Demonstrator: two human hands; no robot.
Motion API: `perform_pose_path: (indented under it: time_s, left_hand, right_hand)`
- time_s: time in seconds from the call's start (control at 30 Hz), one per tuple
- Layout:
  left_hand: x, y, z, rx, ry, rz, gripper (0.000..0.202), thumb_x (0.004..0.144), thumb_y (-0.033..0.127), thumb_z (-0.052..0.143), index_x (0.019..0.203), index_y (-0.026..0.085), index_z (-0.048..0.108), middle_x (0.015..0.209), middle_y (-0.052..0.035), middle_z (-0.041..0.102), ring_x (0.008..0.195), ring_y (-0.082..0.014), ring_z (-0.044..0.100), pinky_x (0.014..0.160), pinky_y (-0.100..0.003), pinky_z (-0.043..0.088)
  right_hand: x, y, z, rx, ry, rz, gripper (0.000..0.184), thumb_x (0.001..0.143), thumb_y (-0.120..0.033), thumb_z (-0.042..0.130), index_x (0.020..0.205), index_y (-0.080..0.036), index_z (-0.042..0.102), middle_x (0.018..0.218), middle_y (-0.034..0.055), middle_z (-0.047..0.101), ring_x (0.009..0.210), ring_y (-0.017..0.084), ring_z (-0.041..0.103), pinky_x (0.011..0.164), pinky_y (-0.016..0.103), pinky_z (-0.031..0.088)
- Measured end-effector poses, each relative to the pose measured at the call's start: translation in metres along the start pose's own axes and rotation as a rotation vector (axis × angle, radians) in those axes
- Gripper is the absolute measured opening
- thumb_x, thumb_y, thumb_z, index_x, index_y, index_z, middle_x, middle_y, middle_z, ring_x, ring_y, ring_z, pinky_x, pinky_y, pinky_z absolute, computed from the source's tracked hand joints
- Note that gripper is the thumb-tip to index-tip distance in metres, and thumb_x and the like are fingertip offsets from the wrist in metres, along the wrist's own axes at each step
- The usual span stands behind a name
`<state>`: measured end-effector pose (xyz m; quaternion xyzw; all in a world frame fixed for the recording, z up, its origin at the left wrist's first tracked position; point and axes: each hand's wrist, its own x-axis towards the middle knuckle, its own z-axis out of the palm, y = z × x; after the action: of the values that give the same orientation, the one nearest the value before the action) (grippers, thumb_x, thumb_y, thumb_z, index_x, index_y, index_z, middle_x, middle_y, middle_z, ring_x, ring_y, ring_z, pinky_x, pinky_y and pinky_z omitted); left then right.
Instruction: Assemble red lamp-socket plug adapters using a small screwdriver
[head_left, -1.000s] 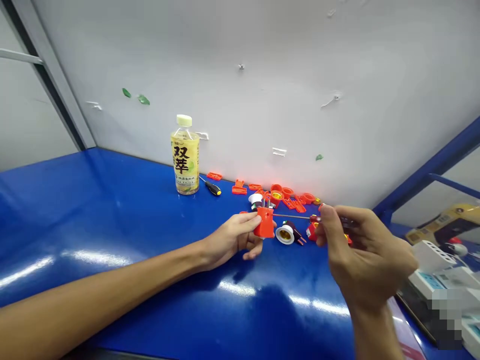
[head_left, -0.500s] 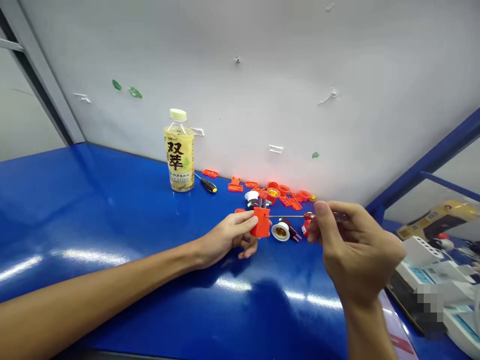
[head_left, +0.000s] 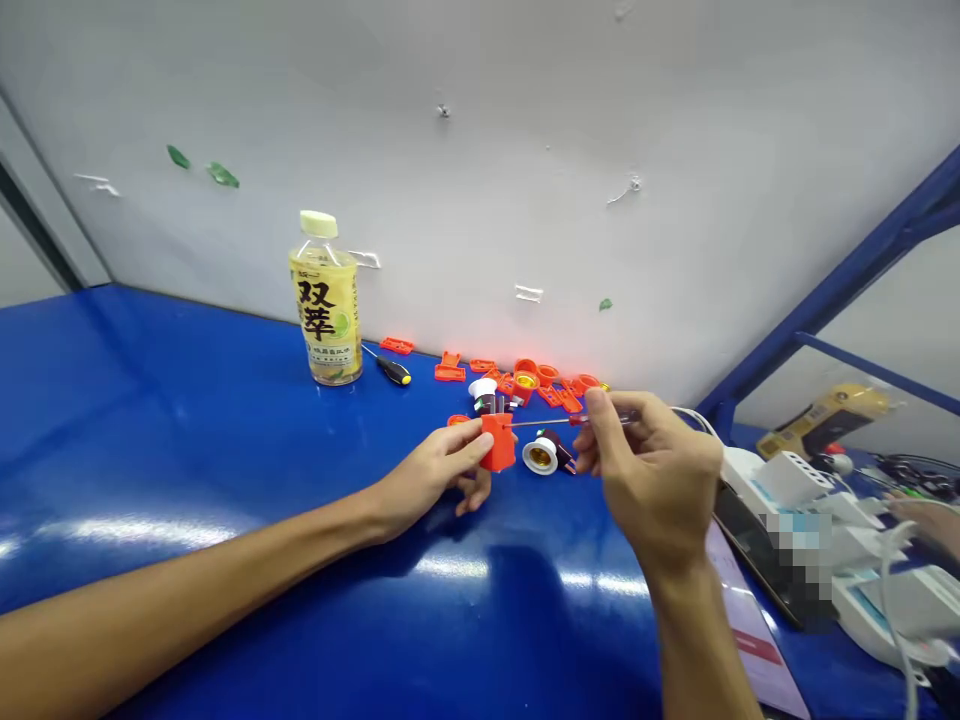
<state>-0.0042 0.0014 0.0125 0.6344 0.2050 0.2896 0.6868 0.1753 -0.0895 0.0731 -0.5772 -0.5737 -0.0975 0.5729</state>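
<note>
My left hand point(head_left: 450, 465) pinches an orange plug housing point(head_left: 497, 445) with metal prongs pointing up. In my right hand point(head_left: 649, 470) is a screwdriver point(head_left: 577, 420) with a reddish clear handle, held level. Its thin shaft points left, and the tip meets the housing's right side near the top; whether it sits in a screw I cannot tell. Just right of the housing lies a white-rimmed lamp socket point(head_left: 540, 456) with a brass inside and a dark pronged body. Another white-rimmed socket point(head_left: 484, 388) stands behind the housing.
Orange plastic parts point(head_left: 570, 398) are strewn along the wall. A black-and-yellow screwdriver point(head_left: 394, 371) lies beside a yellow drink bottle point(head_left: 334, 320). To the right are a dark phone-like slab point(head_left: 757, 545), white power strips point(head_left: 795, 480), cables, and part of another person's hand point(head_left: 930, 525).
The view has swung to the right, so everything on the table appears further left. My right hand has drawn slightly nearer the housing; the screwdriver tip stays at its side.
</note>
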Motion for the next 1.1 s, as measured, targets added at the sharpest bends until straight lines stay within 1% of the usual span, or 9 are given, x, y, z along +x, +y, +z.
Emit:
perform_pose_path:
  time_s: [0.13, 0.2, 0.37, 0.47, 0.6, 0.73, 0.9, 1.0, 1.1]
  left_hand:
    - [0.003, 0.003, -0.002, 0.138, 0.105, 0.030, 0.044, 0.093, 0.061, 0.054, 0.099, 0.017, 0.052, 0.059, 0.0036, 0.053, 0.051, -0.0111, 0.047, 0.048, -0.022, 0.039]
    - [0.004, 0.006, -0.003, 0.201, 0.156, 0.044, 0.044, 0.093, 0.061, 0.053, 0.097, 0.017, 0.053, 0.059, 0.0039, 0.052, 0.051, -0.0113, 0.047, 0.048, -0.022, 0.039]
    - [0.006, 0.009, -0.005, 0.262, 0.167, 0.083, 0.042, 0.096, 0.057, 0.050, 0.081, 0.018, 0.053, 0.055, 0.0032, 0.049, 0.049, -0.0106, 0.044, 0.050, -0.023, 0.037]
    - [0.007, 0.009, -0.007, 0.150, 0.127, 0.049, 0.042, 0.096, 0.057, 0.052, 0.081, 0.018, 0.053, 0.057, 0.0039, 0.046, 0.049, -0.0099, 0.041, 0.048, -0.022, 0.037]
    - [0.008, 0.013, -0.009, -0.005, 0.092, 0.010, 0.042, 0.090, 0.056, 0.061, 0.077, 0.018, 0.051, 0.060, 0.0044, 0.043, 0.049, -0.0084, 0.039, 0.045, -0.020, 0.034]
    - [0.009, 0.016, -0.010, -0.177, 0.065, -0.130, 0.039, 0.085, 0.050, 0.068, 0.077, 0.017, 0.050, 0.062, 0.0031, 0.047, 0.046, -0.0068, 0.036, 0.042, -0.018, 0.032]
    - [0.007, 0.020, -0.012, -0.257, 0.052, -0.304, 0.040, 0.091, 0.049, 0.055, 0.072, 0.015, 0.051, 0.059, -0.0001, 0.049, 0.040, -0.0046, 0.027, 0.036, -0.016, 0.025]
    - [0.005, 0.021, -0.011, -0.244, 0.042, -0.354, 0.038, 0.092, 0.047, 0.054, 0.070, 0.015, 0.052, 0.058, 0.0000, 0.049, 0.038, -0.0043, 0.025, 0.035, -0.016, 0.023]
    - [0.004, 0.017, -0.008, -0.238, 0.020, -0.399, 0.041, 0.091, 0.049, 0.055, 0.069, 0.014, 0.053, 0.059, -0.0010, 0.050, 0.037, -0.0045, 0.027, 0.034, -0.016, 0.023]
  right_hand:
    - [0.006, 0.008, -0.003, -0.387, -0.120, -0.066, 0.053, 0.103, -0.049, 0.042, 0.061, -0.020, 0.057, 0.049, 0.0004, 0.058, 0.042, 0.013, 0.052, 0.049, 0.029, 0.032]
    - [0.008, 0.011, -0.003, -0.460, -0.155, -0.062, 0.057, 0.104, -0.048, 0.038, 0.056, -0.022, 0.051, 0.051, 0.0036, 0.059, 0.044, 0.015, 0.051, 0.051, 0.032, 0.026]
    - [0.010, 0.013, -0.002, -0.474, -0.233, -0.082, 0.052, 0.106, -0.042, 0.032, 0.061, -0.022, 0.049, 0.055, 0.0033, 0.059, 0.047, 0.015, 0.050, 0.053, 0.032, 0.025]
    - [0.010, 0.015, -0.001, -0.460, -0.281, -0.112, 0.050, 0.107, -0.039, 0.029, 0.066, -0.022, 0.051, 0.057, 0.0027, 0.060, 0.048, 0.014, 0.052, 0.054, 0.031, 0.029]
    - [0.010, 0.019, 0.000, -0.469, -0.296, -0.150, 0.049, 0.107, -0.038, 0.025, 0.070, -0.021, 0.053, 0.055, 0.0013, 0.056, 0.047, 0.015, 0.049, 0.053, 0.031, 0.028]
    - [0.010, 0.025, 0.001, -0.479, -0.300, -0.199, 0.051, 0.108, -0.038, 0.022, 0.071, -0.021, 0.052, 0.055, 0.0008, 0.052, 0.046, 0.014, 0.044, 0.052, 0.031, 0.024]
    - [0.008, 0.028, -0.004, -0.443, -0.299, -0.268, 0.045, 0.107, -0.039, 0.027, 0.070, -0.023, 0.048, 0.052, -0.0030, 0.041, 0.043, 0.013, 0.035, 0.051, 0.032, 0.018]
    - [0.008, 0.024, -0.009, -0.374, -0.308, -0.307, 0.040, 0.106, -0.041, 0.033, 0.072, -0.023, 0.045, 0.051, -0.0051, 0.039, 0.042, 0.013, 0.036, 0.049, 0.030, 0.019]
    - [0.007, 0.019, -0.012, -0.304, -0.333, -0.335, 0.031, 0.105, -0.036, 0.037, 0.079, -0.023, 0.046, 0.055, -0.0055, 0.045, 0.044, 0.012, 0.044, 0.048, 0.027, 0.027]
